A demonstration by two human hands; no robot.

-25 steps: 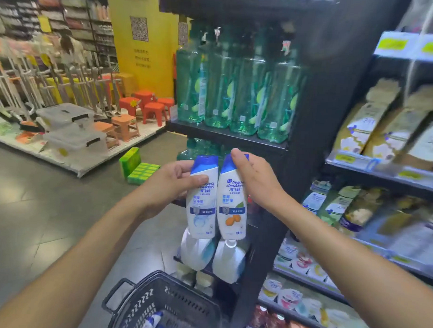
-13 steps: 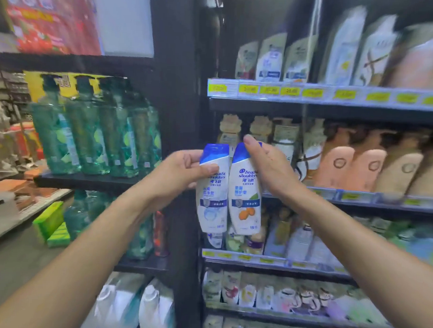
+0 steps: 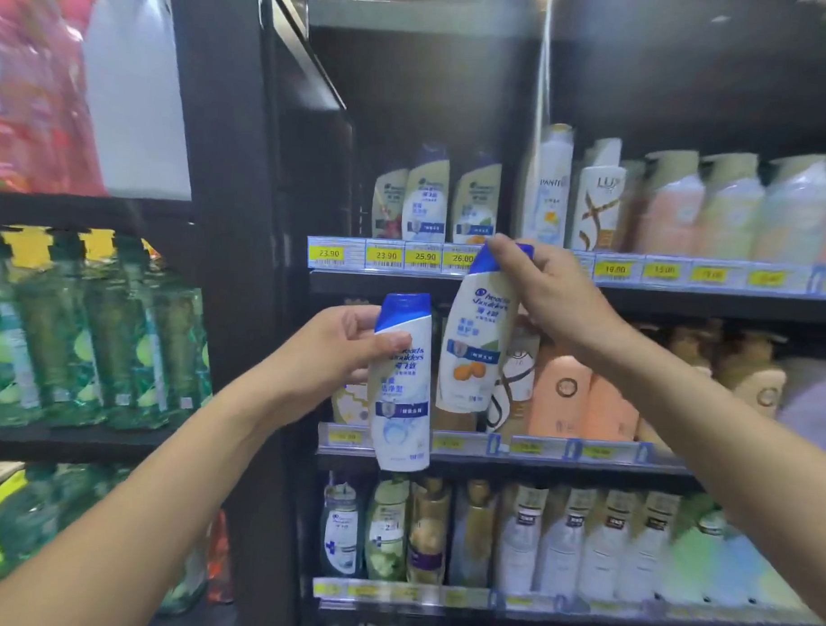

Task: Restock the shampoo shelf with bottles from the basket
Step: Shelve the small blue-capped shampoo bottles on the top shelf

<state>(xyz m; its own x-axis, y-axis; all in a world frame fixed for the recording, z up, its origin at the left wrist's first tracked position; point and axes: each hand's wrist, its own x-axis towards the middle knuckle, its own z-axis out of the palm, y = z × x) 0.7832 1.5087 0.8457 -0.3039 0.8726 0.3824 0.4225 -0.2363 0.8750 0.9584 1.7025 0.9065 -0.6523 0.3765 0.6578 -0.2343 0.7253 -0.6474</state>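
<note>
White, blue-capped: 2 shampoo bottles (image 3: 401, 382) in hands (image 3: 335, 352).

Both bare forearms are extended forward and upward. Left hand (image 3: 337, 352) is closed around a bottle (image 3: 401, 382), thumb laid across its front. Right hand (image 3: 550, 289) is raised higher, wrist bent down, fingers clamped on a second bottle (image 3: 473, 343) at its cap.

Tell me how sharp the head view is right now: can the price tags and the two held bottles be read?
Head view: left price tags read clearly; both held bottles' labels mostly legible; right-hand tags and the frame's edges smear with motion blur, wide-angle bending the shelves.
</note>
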